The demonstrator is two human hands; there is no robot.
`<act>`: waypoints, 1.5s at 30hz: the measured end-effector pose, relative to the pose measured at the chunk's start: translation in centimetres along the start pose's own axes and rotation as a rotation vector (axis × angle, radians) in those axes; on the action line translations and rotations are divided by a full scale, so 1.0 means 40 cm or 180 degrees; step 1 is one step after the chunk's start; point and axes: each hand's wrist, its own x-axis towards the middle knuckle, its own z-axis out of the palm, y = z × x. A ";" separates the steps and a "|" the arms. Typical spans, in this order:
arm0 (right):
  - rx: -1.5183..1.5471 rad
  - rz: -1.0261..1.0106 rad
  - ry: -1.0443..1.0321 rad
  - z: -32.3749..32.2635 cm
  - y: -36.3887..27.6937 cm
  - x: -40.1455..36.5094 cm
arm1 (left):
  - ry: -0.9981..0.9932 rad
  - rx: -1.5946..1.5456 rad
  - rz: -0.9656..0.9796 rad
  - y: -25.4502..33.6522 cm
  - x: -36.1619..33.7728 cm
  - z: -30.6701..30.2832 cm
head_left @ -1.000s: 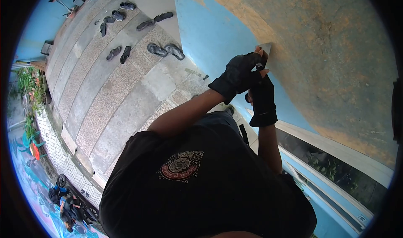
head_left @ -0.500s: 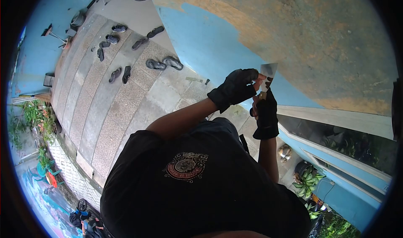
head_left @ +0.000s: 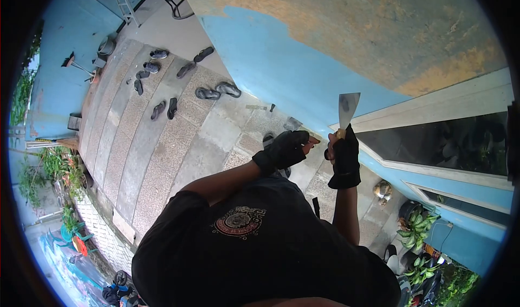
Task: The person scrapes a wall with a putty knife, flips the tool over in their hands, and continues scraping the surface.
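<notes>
A putty knife (head_left: 348,109) stands blade up in my right hand (head_left: 344,158), which wears a black fingerless glove. My fingers wrap its light handle, and the wide metal blade rises above them beside the wall. My left hand (head_left: 288,149), gloved the same way, is to the left of the handle and apart from it. Its bare fingertips point toward my right hand, loosely bent, with nothing visible in them.
The wall (head_left: 346,31) has blue paint and a rough grey-brown patch, with a dark window (head_left: 449,142) below. Several sandals and shoes (head_left: 208,93) lie on the tiled floor (head_left: 157,150). A cat (head_left: 382,192) and potted plants (head_left: 416,228) are at right.
My left hand has come away from the blade and dropped down and left. My right hand keeps hold of the putty knife, slightly lower. The view has shifted.
</notes>
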 end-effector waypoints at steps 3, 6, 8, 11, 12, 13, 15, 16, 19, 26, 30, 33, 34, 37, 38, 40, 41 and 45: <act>0.0097 0.0026 -0.0043 -0.010 0.022 -0.048 | 0.0177 0.0256 0.0259 0.017 -0.041 0.024; 0.0069 0.0021 0.0165 -0.004 0.016 -0.100 | 0.0405 0.0218 0.0359 0.034 -0.057 0.016; 0.0126 -0.0019 0.0153 -0.017 0.020 -0.112 | 0.0161 -0.0032 0.0186 0.038 -0.059 -0.010; 0.0217 -0.0099 0.0384 -0.016 0.016 -0.130 | 0.0199 0.0029 0.0273 0.055 -0.050 -0.045; 0.0159 -0.0125 0.0510 -0.009 0.013 -0.135 | 0.0153 -0.0016 0.0254 0.045 -0.044 -0.058; 0.0155 -0.0210 0.0485 -0.010 0.016 -0.135 | 0.0087 -0.0084 0.0320 0.029 -0.037 -0.071; 0.0080 -0.0255 0.0538 0.006 0.021 -0.131 | 0.0141 -0.0238 0.0583 0.007 -0.027 -0.102; 0.0089 -0.0209 0.0600 0.025 0.021 -0.125 | 0.0135 -0.0278 0.0528 -0.011 -0.022 -0.115; 0.0301 -0.0391 0.0566 0.105 0.032 -0.108 | -0.0186 -0.0406 0.0586 -0.019 -0.014 -0.202; 0.0598 -0.0356 0.0504 0.351 0.077 -0.003 | -0.0932 -0.0186 0.0936 -0.106 -0.040 -0.403; 0.0509 -0.0376 0.0474 0.462 0.093 0.041 | -0.1841 -0.0569 0.0577 -0.091 -0.030 -0.540; 0.0583 -0.0421 0.0511 0.490 0.096 0.051 | -0.2103 -0.0337 0.0390 -0.096 -0.011 -0.576; 0.0584 -0.0398 0.0634 0.496 0.098 0.050 | -0.2045 -0.0466 0.0441 -0.104 -0.008 -0.575; 0.0542 -0.0399 0.0797 0.490 0.092 0.051 | -0.1835 -0.0782 0.0645 -0.097 0.003 -0.571; 0.0504 -0.0381 0.0813 0.480 0.089 0.057 | -0.1667 -0.0966 0.0753 -0.093 0.013 -0.567; 0.0496 -0.0384 0.0865 0.453 0.083 0.070 | -0.1868 -0.1035 0.0675 -0.103 0.037 -0.553; 0.0500 -0.0389 0.0826 0.438 0.076 0.074 | -0.1893 -0.1024 0.0582 -0.089 0.042 -0.548; 0.0510 -0.0371 0.0737 0.374 0.044 0.104 | -0.2509 -0.1711 0.0761 -0.003 0.080 -0.545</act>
